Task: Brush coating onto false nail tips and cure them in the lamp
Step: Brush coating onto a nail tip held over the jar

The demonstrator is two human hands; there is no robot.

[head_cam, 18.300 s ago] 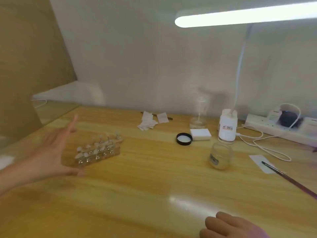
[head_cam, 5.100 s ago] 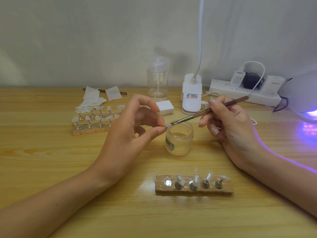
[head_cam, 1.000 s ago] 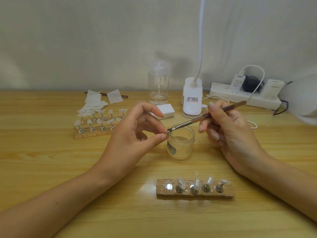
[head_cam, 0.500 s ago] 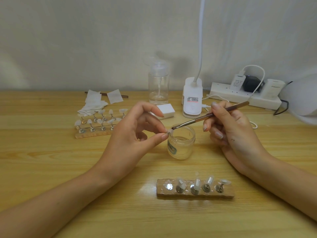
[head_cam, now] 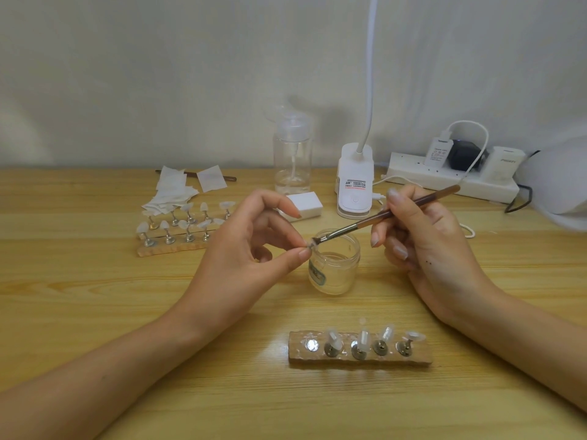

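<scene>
Pale wooden worktop (head_cam: 95,312) carries everything, with a white domed curing lamp (head_cam: 556,185) at its right edge, partly cut off by the frame. Over the middle, the left hand (head_cam: 241,258) pinches between thumb and forefinger, and the right hand (head_cam: 422,239) grips a tool pen-fashion. Toward the back left corner stands a rough wooden holder block (head_cam: 173,247) with ten tips on metal stems. Near the front edge lies a shorter wooden holder strip (head_cam: 360,358) with four tips and one bare shiny seat at its left end. Between the hands sits a small clear glass jar of coating (head_cam: 335,271). The right hand's tool is a long brown-handled brush (head_cam: 397,212), its bristles touching the small translucent false nail tip (head_cam: 308,244) that the left hand holds just above the jar's left rim.

That tip looks almost weightless, thin, a little springy and smooth, likely slick once wet. It is best held by its side edges or root end, keeping the coated face clear, with a light pinch, since squeezing could flick it away. Whether a stem is under the fingers cannot be told.
</scene>
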